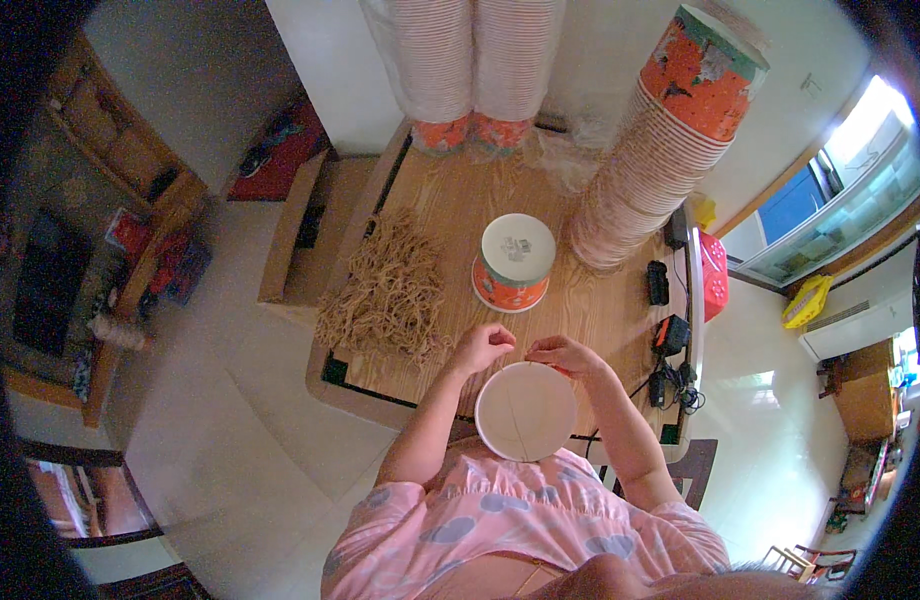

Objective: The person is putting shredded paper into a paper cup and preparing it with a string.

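A white-lined paper bucket [500, 410] rests against my lap at the near table edge, its mouth toward me. A thin string [516, 422] runs across its mouth from the far rim to the near rim. My right hand [568, 355] is closed at the far rim, fingertips pinched where the string comes over. Just left of it, my left hand [483, 350] is closed in a pinch above the rim; whatever lies between its fingertips is too small to make out. Beyond both hands, an orange-patterned paper bucket [510, 292] stands with a white round piece [518, 248] on top.
A tangled heap of brown twine [385, 290] covers the table's left part. At the right leans a tall stack of orange-patterned buckets [645, 150]; wrapped stacks [435, 70] stand behind. Black adapters with cables [670, 335] lie along the right edge. A cardboard box [305, 235] is left.
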The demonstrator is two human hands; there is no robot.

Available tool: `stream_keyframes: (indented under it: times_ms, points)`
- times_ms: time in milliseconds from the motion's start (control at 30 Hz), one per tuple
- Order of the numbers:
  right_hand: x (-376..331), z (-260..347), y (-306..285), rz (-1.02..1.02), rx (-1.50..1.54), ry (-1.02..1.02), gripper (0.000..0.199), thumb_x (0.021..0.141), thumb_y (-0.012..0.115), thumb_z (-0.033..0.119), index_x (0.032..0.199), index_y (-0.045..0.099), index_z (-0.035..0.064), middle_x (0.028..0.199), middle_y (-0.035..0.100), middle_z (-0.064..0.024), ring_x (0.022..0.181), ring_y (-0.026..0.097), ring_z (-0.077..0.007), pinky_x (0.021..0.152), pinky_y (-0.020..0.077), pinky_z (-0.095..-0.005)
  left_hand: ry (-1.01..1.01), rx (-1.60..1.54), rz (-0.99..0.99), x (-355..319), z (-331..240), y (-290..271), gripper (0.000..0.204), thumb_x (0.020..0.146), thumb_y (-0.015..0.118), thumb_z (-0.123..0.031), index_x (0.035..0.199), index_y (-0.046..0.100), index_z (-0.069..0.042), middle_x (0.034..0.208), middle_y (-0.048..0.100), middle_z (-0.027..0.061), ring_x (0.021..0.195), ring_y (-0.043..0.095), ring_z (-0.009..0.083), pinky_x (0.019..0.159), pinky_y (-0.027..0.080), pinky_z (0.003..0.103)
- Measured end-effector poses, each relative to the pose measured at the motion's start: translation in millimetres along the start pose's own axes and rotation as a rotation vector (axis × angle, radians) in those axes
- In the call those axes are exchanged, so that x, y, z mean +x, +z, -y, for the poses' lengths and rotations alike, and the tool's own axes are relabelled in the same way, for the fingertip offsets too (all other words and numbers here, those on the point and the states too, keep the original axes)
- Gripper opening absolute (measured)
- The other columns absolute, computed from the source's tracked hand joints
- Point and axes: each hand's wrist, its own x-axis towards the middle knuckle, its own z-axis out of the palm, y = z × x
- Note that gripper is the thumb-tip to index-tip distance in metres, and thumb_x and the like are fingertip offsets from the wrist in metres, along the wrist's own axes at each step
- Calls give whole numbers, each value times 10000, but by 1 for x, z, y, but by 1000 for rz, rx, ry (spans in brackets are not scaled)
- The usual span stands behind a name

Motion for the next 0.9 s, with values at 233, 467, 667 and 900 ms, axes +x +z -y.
stream_keyframes:
  times_ms: [233, 467, 667, 900]
  points:
    - [-5, 7, 14, -56, 165, 17, 164, 832, 591, 178, 863, 617, 19, 773, 603, -15, 682, 562, -89, 579, 458, -215, -19, -26, 79, 2, 5, 8, 97, 744, 653, -110, 804, 654, -34, 734, 646, 54, 689, 598, 113, 653, 477, 266]
    - [-1, -1, 10, -68, 236, 14, 168, 831, 593, 174, 863, 618, 12, 774, 611, -29, 655, 563, -95, 561, 460, -216, -1, 10, 31, 3, 3, 13, 92, 746, 648, -114, 786, 653, -31, 722, 647, 65, 673, 603, 123, 631, 477, 269]
    - [-4, 5, 10, -59, 125, 12, 163, 819, 605, 172, 865, 621, 16, 760, 605, -14, 650, 554, -89, 557, 444, -208, 22, 66, -48, 0, 6, 12, 85, 742, 649, -116, 754, 652, -32, 703, 645, 74, 650, 607, 136, 616, 478, 272]
    - [-11, 8, 6, -80, -159, -93, 152, 786, 637, 168, 861, 618, 37, 740, 597, 13, 676, 523, -64, 589, 429, -225, -17, 42, 2, 2, 9, 9, 64, 713, 680, -109, 737, 653, -57, 682, 640, 54, 646, 601, 119, 611, 477, 268]
